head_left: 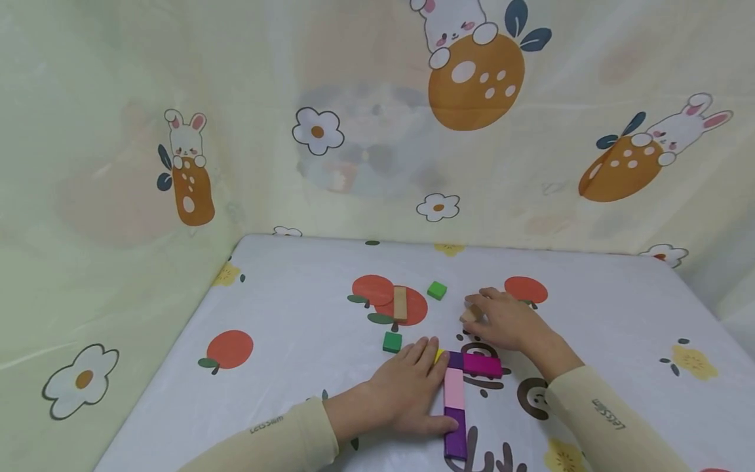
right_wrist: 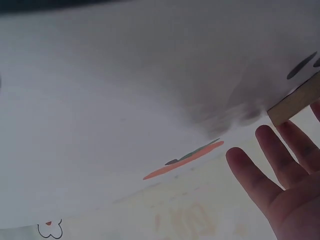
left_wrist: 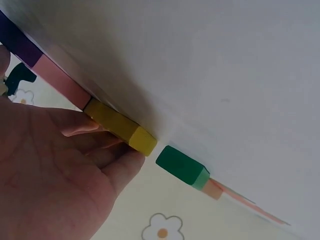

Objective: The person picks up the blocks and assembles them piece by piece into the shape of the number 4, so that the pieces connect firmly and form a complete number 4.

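Note:
My left hand [head_left: 407,387] lies with straight fingers along a T-shaped row of blocks. Its fingertips touch the yellow block [left_wrist: 112,120], mostly covered in the head view, and the thumb rests on the purple block [head_left: 455,444]. Between them are a pink block [head_left: 454,388] and a dark violet block [head_left: 455,360], with a magenta block [head_left: 482,366] extending right. Farther back, my right hand [head_left: 507,321] pinches a plain wooden block [head_left: 474,314] low at the cloth. In the right wrist view, fingertips meet the side of that wooden block [right_wrist: 292,106].
A dark green block [head_left: 392,341] lies just beyond the left fingertips. Behind it are a flat wooden block [head_left: 400,303] and a light green block [head_left: 437,290]. The printed white cloth [head_left: 307,282] covers the table, and a patterned curtain [head_left: 366,65] hangs at the back and left.

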`<state>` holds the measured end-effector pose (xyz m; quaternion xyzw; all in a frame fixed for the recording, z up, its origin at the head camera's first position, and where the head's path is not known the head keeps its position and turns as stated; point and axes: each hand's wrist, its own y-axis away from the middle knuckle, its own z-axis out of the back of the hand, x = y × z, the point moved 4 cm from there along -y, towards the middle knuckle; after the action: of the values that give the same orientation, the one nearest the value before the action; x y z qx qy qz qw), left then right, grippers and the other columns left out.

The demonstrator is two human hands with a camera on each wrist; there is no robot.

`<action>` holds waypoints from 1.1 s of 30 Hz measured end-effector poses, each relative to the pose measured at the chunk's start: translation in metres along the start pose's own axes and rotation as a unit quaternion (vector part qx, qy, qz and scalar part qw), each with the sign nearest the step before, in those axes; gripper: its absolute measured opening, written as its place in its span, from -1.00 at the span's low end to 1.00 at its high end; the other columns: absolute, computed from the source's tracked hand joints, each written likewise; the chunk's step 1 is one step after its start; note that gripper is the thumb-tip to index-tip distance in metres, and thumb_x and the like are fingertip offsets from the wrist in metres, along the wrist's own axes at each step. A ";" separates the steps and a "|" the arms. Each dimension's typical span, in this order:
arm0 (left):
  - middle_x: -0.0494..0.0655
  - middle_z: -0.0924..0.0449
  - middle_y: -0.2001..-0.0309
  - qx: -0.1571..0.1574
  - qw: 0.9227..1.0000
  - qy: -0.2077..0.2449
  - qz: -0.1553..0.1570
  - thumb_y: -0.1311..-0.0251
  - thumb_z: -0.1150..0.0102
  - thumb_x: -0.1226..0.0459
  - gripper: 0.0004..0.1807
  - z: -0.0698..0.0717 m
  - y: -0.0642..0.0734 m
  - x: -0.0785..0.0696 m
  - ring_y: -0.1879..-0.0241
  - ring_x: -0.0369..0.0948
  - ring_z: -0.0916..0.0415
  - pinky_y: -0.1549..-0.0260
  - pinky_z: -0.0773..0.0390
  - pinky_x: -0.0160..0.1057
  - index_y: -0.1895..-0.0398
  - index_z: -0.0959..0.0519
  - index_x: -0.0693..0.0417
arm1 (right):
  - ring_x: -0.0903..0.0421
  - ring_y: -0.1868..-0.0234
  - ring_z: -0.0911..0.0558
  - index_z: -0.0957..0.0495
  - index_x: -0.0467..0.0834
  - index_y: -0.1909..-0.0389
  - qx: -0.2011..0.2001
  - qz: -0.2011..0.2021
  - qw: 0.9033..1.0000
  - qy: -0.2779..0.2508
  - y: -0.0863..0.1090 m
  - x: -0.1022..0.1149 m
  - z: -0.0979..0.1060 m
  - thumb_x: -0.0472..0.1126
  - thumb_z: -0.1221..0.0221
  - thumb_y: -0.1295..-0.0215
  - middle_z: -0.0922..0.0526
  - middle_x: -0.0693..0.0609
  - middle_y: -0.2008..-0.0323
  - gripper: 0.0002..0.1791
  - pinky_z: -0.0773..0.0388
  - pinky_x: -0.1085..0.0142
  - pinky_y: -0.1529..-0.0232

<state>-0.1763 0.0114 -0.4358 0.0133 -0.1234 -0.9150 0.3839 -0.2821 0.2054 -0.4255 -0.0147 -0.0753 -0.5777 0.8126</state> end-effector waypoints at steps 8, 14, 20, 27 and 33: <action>0.03 0.03 -0.68 -0.005 1.000 -0.007 0.000 -0.27 0.33 -0.56 0.12 0.002 0.000 0.000 -0.66 -0.04 0.05 -0.57 -0.13 -0.18 -0.68 -0.05 -0.04 | -0.37 -0.30 -0.54 -0.59 -0.13 -0.28 0.004 0.001 1.000 0.002 0.001 0.000 -0.001 0.10 -0.26 -0.35 -0.46 -0.37 -0.36 -0.42 -0.58 -0.27 -0.16; 0.03 0.03 -0.68 -0.002 1.000 -0.005 0.000 -0.26 0.32 -0.56 0.12 0.002 0.000 -0.001 -0.66 -0.04 0.06 -0.57 -0.13 -0.17 -0.68 -0.06 -0.04 | -0.36 -0.29 -0.54 -0.60 -0.13 -0.27 0.001 0.006 1.000 0.000 0.001 0.000 -0.003 0.09 -0.26 -0.36 -0.46 -0.37 -0.36 -0.44 -0.58 -0.25 -0.16; 0.02 0.04 -0.68 0.001 1.000 -0.008 0.001 -0.25 0.33 -0.57 0.12 0.002 0.001 -0.001 -0.66 -0.04 0.06 -0.58 -0.11 -0.16 -0.68 -0.05 -0.05 | -0.34 -0.29 -0.55 -0.61 -0.13 -0.25 -0.017 0.010 1.000 -0.010 0.001 0.000 -0.004 0.08 -0.28 -0.35 -0.45 -0.35 -0.36 -0.45 -0.61 -0.23 -0.14; 0.03 0.04 -0.68 0.001 1.000 -0.013 0.002 -0.27 0.34 -0.55 0.11 0.000 -0.001 -0.002 -0.66 -0.04 0.06 -0.58 -0.11 -0.17 -0.68 -0.04 -0.05 | -0.34 -0.29 -0.55 -0.61 -0.13 -0.25 -0.038 0.019 0.999 -0.023 0.003 0.001 -0.001 0.06 -0.31 -0.34 -0.45 -0.36 -0.36 -0.45 -0.61 -0.22 -0.13; 0.03 0.04 -0.68 0.003 1.000 -0.011 0.003 -0.28 0.33 -0.55 0.10 -0.001 -0.001 -0.001 -0.66 -0.05 0.06 -0.58 -0.10 -0.16 -0.68 -0.03 -0.05 | -0.33 -0.31 -0.54 -0.60 -0.14 -0.27 -0.047 0.029 0.998 -0.033 0.006 0.004 0.000 0.05 -0.33 -0.32 -0.43 -0.33 -0.39 -0.43 -0.59 -0.23 -0.16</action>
<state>-0.1760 0.0129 -0.4371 0.0040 -0.1308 -0.9136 0.3851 -0.2754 0.2039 -0.4245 -0.0738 -0.0742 -0.5559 0.8247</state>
